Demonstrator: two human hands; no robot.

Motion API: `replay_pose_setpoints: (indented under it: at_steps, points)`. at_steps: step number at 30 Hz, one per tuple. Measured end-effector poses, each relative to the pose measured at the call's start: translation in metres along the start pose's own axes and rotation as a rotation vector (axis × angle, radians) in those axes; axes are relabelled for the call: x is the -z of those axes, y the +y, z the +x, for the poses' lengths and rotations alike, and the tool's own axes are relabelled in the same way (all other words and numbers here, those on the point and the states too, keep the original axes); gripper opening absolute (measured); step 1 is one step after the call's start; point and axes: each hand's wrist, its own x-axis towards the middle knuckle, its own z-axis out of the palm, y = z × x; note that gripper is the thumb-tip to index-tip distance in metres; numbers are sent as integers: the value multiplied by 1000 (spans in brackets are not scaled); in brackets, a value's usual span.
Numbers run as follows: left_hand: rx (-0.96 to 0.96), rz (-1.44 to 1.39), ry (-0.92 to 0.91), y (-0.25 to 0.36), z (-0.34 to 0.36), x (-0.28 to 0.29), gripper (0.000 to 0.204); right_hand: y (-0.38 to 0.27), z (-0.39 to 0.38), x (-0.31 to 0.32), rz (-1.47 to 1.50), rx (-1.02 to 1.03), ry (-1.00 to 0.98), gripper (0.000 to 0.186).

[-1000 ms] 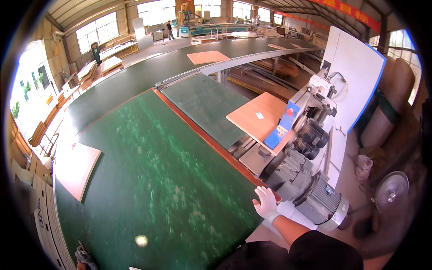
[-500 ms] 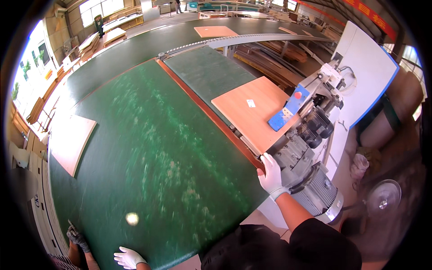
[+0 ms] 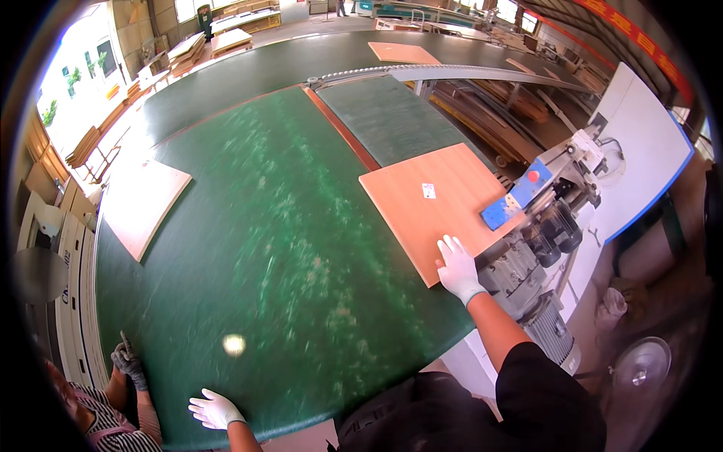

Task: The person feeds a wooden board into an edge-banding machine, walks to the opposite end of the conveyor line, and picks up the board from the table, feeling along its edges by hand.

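Green belt [image 3: 301, 301], gloved hands [image 3: 458, 271] — one on board [image 3: 444, 215]

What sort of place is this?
Probably a woodworking or panel workshop: a wood-coloured panel lies partly on a wide green surface beside a machine with motors, and stacked boards lie farther back.

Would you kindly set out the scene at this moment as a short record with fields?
Right hand: white-gloved hand, open, fingers on the near edge of the wood-toned board
Wood-toned board: flat, white label on top, left part over the green belt
Left hand: white-gloved hand, open, holding nothing, at the near edge of the green belt
Machine: blue part with a red button, reaching over the board's right side
Second board: pale board at the belt's left
Co-worker: grey-gloved hand at the belt's left edge
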Motion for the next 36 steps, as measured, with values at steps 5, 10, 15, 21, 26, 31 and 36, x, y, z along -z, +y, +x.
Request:
replay_pose_setpoints:
  at_steps: [5,10,15,21,26,31,36]
  points:
    - [-13,3,6,-1,2,-2,68,-20,9,-3,-51,46,-88,59]
    - [-67,10,31,-2,9,-9,70,-48,6,-21,-97,-11,-51,76]
    - [-115,2,118,-13,16,-12,67,-49,18,-2,-134,36,-177,80]
    - [-190,6,204,-22,29,-42,68,-1,40,-3,143,-12,-241,63]
    - [-221,-55,157,-27,32,-41,69,-37,5,-25,-133,-205,98,65]
    - [-570,-120,175,-21,21,-49,60,-106,-80,-3,200,-66,-148,63]
    - [-1157,-667,-109,91,-90,37,50,-78,-102,23,1035,-498,-25,31]
